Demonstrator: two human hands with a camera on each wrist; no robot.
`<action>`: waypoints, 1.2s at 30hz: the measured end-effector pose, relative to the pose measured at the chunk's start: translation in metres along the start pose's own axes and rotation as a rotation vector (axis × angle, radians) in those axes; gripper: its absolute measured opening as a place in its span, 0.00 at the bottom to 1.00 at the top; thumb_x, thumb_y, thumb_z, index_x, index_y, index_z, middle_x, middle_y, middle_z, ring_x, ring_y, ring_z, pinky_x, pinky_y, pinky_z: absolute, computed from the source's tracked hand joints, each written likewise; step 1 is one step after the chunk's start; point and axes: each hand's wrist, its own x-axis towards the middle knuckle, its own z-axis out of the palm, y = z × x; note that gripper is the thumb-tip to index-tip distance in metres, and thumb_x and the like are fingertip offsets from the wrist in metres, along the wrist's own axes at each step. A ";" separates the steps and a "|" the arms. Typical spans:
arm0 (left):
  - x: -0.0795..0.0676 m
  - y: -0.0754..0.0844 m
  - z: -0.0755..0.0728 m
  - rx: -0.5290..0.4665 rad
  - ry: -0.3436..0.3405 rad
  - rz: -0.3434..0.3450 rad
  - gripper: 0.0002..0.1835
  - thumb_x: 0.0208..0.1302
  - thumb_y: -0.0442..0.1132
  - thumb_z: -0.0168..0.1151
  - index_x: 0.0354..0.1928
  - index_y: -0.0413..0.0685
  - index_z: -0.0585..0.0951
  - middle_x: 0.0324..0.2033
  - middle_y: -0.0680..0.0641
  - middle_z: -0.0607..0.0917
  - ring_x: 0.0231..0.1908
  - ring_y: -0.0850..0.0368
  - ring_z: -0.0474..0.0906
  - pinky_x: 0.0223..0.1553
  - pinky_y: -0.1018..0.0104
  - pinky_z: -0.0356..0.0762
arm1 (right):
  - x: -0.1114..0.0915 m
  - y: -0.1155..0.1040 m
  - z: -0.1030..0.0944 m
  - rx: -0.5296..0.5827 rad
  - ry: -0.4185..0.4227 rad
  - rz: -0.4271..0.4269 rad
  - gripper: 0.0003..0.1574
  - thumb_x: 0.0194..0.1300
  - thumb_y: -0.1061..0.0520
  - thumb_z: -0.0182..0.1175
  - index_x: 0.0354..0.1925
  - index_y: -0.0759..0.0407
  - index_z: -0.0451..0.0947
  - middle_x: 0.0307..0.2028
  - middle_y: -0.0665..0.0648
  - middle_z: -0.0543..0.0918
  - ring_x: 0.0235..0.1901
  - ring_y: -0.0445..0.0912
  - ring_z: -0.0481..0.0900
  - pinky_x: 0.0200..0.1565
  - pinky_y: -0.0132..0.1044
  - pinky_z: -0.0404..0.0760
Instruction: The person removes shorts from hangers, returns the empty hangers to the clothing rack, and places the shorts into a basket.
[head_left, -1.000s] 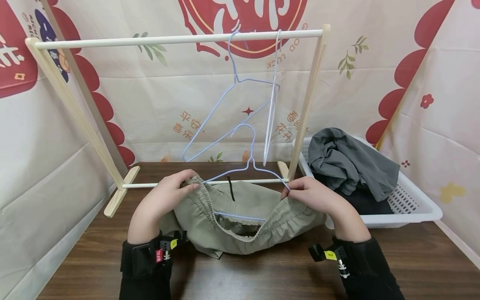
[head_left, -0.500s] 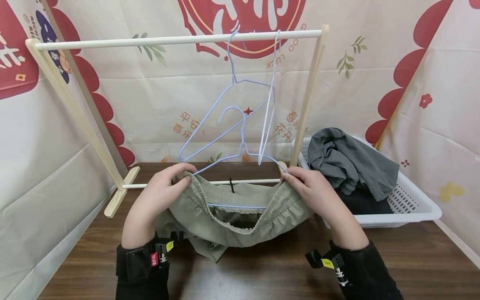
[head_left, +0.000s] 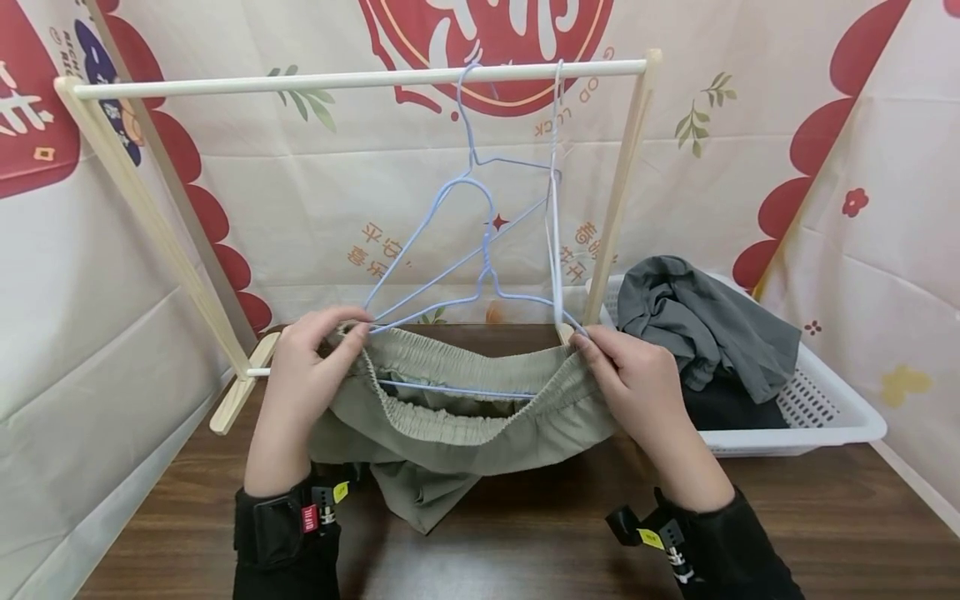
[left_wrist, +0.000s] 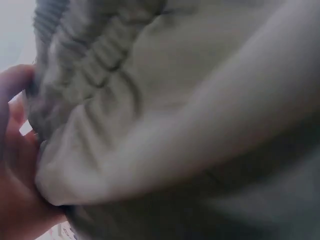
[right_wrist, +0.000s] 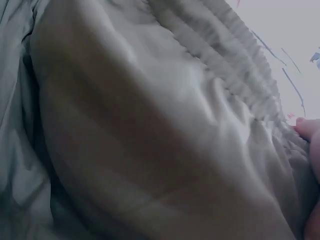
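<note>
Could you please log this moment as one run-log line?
left hand: grips garment waistband; right hand: grips waistband; blue hanger: lower bar inside waistband, hook below top bar; white basket: holds grey cloth

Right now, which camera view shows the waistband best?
The head view: the waistband shows on both near and far sides. The left wrist view shows only blurred gathers; the right wrist view, one ruffled stretch.

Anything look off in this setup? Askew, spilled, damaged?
Mildly: the blue hanger on the rail looks askew, sloping steeply down to the left, though perhaps just twisted; the white hanger beside it is turned nearly edge-on. The held olive garment sags unevenly, lower toward the left. No spill or damage visible.
</note>
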 end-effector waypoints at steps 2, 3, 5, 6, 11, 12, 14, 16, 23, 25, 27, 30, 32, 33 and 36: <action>-0.001 0.001 -0.002 -0.086 0.042 -0.036 0.08 0.66 0.33 0.61 0.43 0.46 0.86 0.38 0.52 0.84 0.32 0.60 0.70 0.32 0.69 0.66 | 0.001 -0.002 0.000 -0.012 0.069 -0.050 0.14 0.72 0.53 0.56 0.34 0.59 0.83 0.22 0.51 0.79 0.19 0.40 0.71 0.21 0.37 0.69; -0.002 0.002 -0.003 -0.118 0.059 -0.057 0.08 0.66 0.33 0.61 0.44 0.45 0.86 0.40 0.53 0.84 0.33 0.60 0.71 0.33 0.69 0.66 | 0.002 -0.003 0.000 -0.021 0.092 -0.066 0.18 0.74 0.51 0.54 0.33 0.60 0.82 0.21 0.52 0.79 0.18 0.40 0.70 0.20 0.37 0.68; -0.002 0.003 -0.004 -0.163 0.081 -0.085 0.09 0.66 0.32 0.61 0.45 0.44 0.86 0.41 0.55 0.84 0.37 0.60 0.72 0.36 0.69 0.67 | 0.003 -0.004 0.000 -0.042 0.135 -0.085 0.23 0.75 0.46 0.51 0.31 0.60 0.81 0.21 0.53 0.79 0.16 0.40 0.69 0.18 0.37 0.66; -0.002 0.003 -0.005 -0.168 0.084 -0.095 0.09 0.66 0.33 0.61 0.45 0.44 0.86 0.41 0.55 0.84 0.38 0.61 0.73 0.36 0.70 0.68 | 0.004 -0.005 0.000 -0.058 0.153 -0.099 0.25 0.76 0.45 0.49 0.30 0.60 0.81 0.20 0.53 0.78 0.15 0.40 0.68 0.17 0.36 0.65; -0.002 0.001 -0.004 -0.097 0.024 -0.132 0.08 0.66 0.33 0.61 0.44 0.45 0.85 0.40 0.53 0.83 0.31 0.59 0.73 0.32 0.71 0.70 | 0.004 -0.008 0.000 -0.149 0.239 -0.150 0.23 0.74 0.48 0.52 0.28 0.60 0.80 0.19 0.54 0.78 0.12 0.42 0.68 0.13 0.38 0.63; -0.002 0.001 -0.003 -0.070 0.003 -0.142 0.08 0.66 0.34 0.61 0.44 0.45 0.85 0.39 0.52 0.83 0.29 0.58 0.71 0.30 0.71 0.70 | 0.004 -0.009 0.000 -0.165 0.252 -0.158 0.22 0.74 0.49 0.52 0.28 0.61 0.80 0.19 0.54 0.79 0.12 0.43 0.69 0.13 0.38 0.63; -0.001 0.000 -0.002 -0.021 -0.040 -0.165 0.08 0.66 0.34 0.60 0.44 0.46 0.85 0.38 0.50 0.82 0.28 0.57 0.71 0.30 0.69 0.70 | 0.004 -0.010 -0.001 -0.182 0.276 -0.164 0.21 0.73 0.50 0.54 0.27 0.61 0.80 0.18 0.54 0.79 0.12 0.44 0.70 0.13 0.39 0.62; -0.001 0.001 -0.001 0.017 -0.071 -0.200 0.06 0.67 0.36 0.59 0.40 0.46 0.84 0.35 0.48 0.80 0.30 0.56 0.70 0.32 0.65 0.68 | 0.003 -0.010 -0.001 -0.190 0.295 -0.170 0.22 0.73 0.49 0.54 0.27 0.61 0.80 0.17 0.54 0.77 0.11 0.44 0.69 0.12 0.38 0.60; -0.001 0.002 0.001 0.076 -0.116 -0.304 0.14 0.68 0.48 0.59 0.30 0.46 0.75 0.24 0.46 0.71 0.27 0.51 0.66 0.31 0.59 0.64 | 0.003 -0.010 -0.003 -0.184 0.319 -0.173 0.22 0.72 0.48 0.55 0.28 0.61 0.82 0.19 0.56 0.81 0.11 0.46 0.73 0.12 0.40 0.63; -0.002 0.003 0.001 0.071 -0.115 -0.304 0.16 0.68 0.50 0.60 0.30 0.46 0.75 0.24 0.46 0.70 0.28 0.51 0.66 0.31 0.58 0.64 | 0.003 -0.009 -0.003 -0.180 0.313 -0.168 0.22 0.73 0.48 0.55 0.29 0.62 0.83 0.20 0.57 0.82 0.12 0.47 0.75 0.13 0.41 0.64; -0.002 0.003 0.001 0.060 -0.116 -0.283 0.16 0.68 0.51 0.60 0.31 0.46 0.77 0.25 0.47 0.72 0.29 0.52 0.67 0.32 0.59 0.65 | 0.003 -0.007 -0.004 -0.177 0.297 -0.157 0.24 0.73 0.47 0.54 0.29 0.62 0.82 0.20 0.57 0.81 0.12 0.47 0.74 0.14 0.41 0.65; -0.002 0.002 0.001 0.014 -0.122 -0.236 0.12 0.67 0.48 0.62 0.35 0.47 0.80 0.28 0.47 0.75 0.30 0.53 0.69 0.33 0.61 0.67 | 0.003 -0.005 -0.006 -0.167 0.267 -0.125 0.25 0.73 0.46 0.53 0.30 0.62 0.83 0.20 0.57 0.81 0.12 0.46 0.72 0.14 0.41 0.64; -0.003 0.002 0.001 -0.011 -0.134 -0.206 0.10 0.66 0.46 0.64 0.37 0.47 0.81 0.30 0.48 0.77 0.31 0.54 0.71 0.33 0.63 0.68 | 0.003 -0.002 -0.007 -0.148 0.244 -0.097 0.24 0.73 0.46 0.53 0.30 0.62 0.83 0.20 0.56 0.81 0.13 0.44 0.71 0.15 0.40 0.63; -0.003 0.002 0.001 -0.012 -0.137 -0.191 0.09 0.65 0.45 0.66 0.37 0.47 0.81 0.31 0.48 0.78 0.32 0.55 0.71 0.34 0.64 0.69 | 0.002 -0.002 -0.007 -0.136 0.232 -0.084 0.23 0.73 0.47 0.54 0.31 0.61 0.84 0.19 0.56 0.81 0.13 0.43 0.70 0.16 0.39 0.62; -0.004 0.004 0.001 0.006 -0.130 -0.157 0.07 0.62 0.42 0.69 0.35 0.47 0.81 0.32 0.48 0.78 0.33 0.55 0.70 0.35 0.62 0.67 | 0.001 0.000 -0.008 -0.100 0.184 -0.047 0.14 0.69 0.52 0.59 0.32 0.60 0.84 0.19 0.54 0.80 0.15 0.42 0.67 0.17 0.38 0.61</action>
